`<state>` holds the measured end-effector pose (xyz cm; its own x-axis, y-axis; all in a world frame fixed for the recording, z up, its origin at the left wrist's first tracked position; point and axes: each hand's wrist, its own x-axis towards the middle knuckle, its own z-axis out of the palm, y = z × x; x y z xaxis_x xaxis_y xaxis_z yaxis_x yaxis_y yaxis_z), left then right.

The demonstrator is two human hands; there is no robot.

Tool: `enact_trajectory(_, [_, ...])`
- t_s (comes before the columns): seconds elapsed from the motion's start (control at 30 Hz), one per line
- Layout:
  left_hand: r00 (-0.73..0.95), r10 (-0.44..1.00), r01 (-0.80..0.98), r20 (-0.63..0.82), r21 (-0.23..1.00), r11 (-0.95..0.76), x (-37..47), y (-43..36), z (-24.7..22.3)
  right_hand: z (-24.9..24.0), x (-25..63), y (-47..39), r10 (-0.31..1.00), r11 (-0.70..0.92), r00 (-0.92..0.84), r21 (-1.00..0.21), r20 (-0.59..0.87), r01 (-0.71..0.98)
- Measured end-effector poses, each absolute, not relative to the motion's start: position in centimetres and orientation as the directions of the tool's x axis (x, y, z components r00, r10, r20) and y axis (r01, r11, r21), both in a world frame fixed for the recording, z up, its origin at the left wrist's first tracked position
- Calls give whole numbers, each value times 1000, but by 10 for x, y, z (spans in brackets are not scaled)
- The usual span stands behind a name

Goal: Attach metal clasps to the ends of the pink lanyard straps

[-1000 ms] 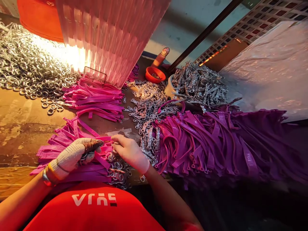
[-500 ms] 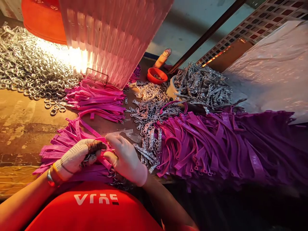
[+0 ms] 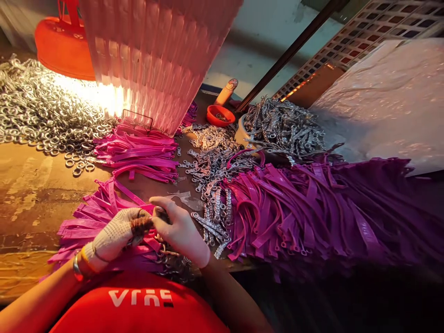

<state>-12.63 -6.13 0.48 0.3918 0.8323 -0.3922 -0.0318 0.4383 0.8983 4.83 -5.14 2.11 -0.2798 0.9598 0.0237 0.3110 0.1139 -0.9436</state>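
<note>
My left hand [image 3: 120,233], in a dotted knit glove with dark brown wrapping on the fingers, is closed; what it holds is hidden by the fingers. My right hand [image 3: 180,231], in a thin white glove, meets it with thumb and fingers pinched around a small dark piece too hidden to name. Both hands are just above a pile of pink straps [image 3: 83,226] near the table's front edge. Metal chain pieces [image 3: 173,261] lie beneath my right wrist.
Metal rings [image 3: 45,115] are heaped at left under a red lamp [image 3: 64,48]. Behind a pink strap bundle [image 3: 138,150] stands a ribbed sheet [image 3: 152,60]. Right of centre are an orange bowl [image 3: 220,115], heaped chains [image 3: 284,127] and purple straps [image 3: 294,208].
The fingers of both hands have drawn closer together, and the ring seen at my left fingertips is now hidden. The view has shifted slightly.
</note>
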Motion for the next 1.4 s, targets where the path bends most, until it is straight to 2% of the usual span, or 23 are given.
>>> enact_trajectory(0.13, [370,845,-161,-386,869,468,-112,-71,4,14,40,-57,1000,11,10,-980,13,199])
enact_trajectory(0.2, [312,873,-199,-374,873,445,-107,-74,2,10,38,-61,998,21,58,-978,33,207])
enact_trajectory(0.27, [258,897,-178,-358,895,408,-106,-74,2,7,38,-65,989,132,29,-944,148,303])
enact_trajectory(0.33, [228,925,-51,-303,945,322,-109,-71,5,4,40,-68,947,298,-40,-824,319,481])
enact_trajectory(0.4, [226,953,141,-204,974,175,-115,-65,10,1,45,-68,888,420,-162,-618,430,664])
enact_trajectory(0.5, [235,969,316,-83,949,5,-122,-54,17,1,52,-59,818,560,-436,-347,375,752])
enact_trajectory(0.57, [224,970,318,-97,948,21,-122,-48,21,5,55,-50,789,608,-531,-263,309,749])
enact_trajectory(0.63, [237,959,255,-155,963,92,-119,-45,24,10,56,-41,803,589,-523,-243,286,771])
enact_trajectory(0.7, [266,939,156,-219,971,182,-115,-42,25,16,56,-36,844,531,-467,-294,265,795])
enact_trajectory(0.8, [292,918,0,-270,959,283,-109,-37,22,20,58,-34,924,374,-357,-497,133,783])
enact_trajectory(0.87, [317,899,-26,-302,945,326,-106,-27,17,17,63,-34,948,270,-316,-604,33,749])
enact_trajectory(0.93, [359,871,83,-335,941,328,-102,-9,12,10,72,-32,958,236,-286,-651,30,721])
enact_trajectory(1.0, [384,880,324,-279,933,155,-94,19,11,0,81,-27,972,223,-207,-698,109,681])
enact_trajectory(1.07, [415,900,583,-130,798,-153,-81,54,12,-10,88,-20,979,195,-79,-763,186,616])
enact_trajectory(1.1, [431,901,687,-59,668,-285,-73,73,13,-14,90,-17,979,183,-31,-792,203,583])
enact_trajectory(1.13, [429,902,737,-44,595,-321,-63,91,13,-18,92,-15,978,177,-6,-811,209,557])
enact_trajectory(1.27, [380,918,830,-114,479,-285,-24,145,5,-30,90,-14,982,176,-37,-834,184,522])
enact_trajectory(1.4, [344,928,844,-145,480,-238,-11,155,0,-29,91,-17,990,130,-21,-864,137,487])
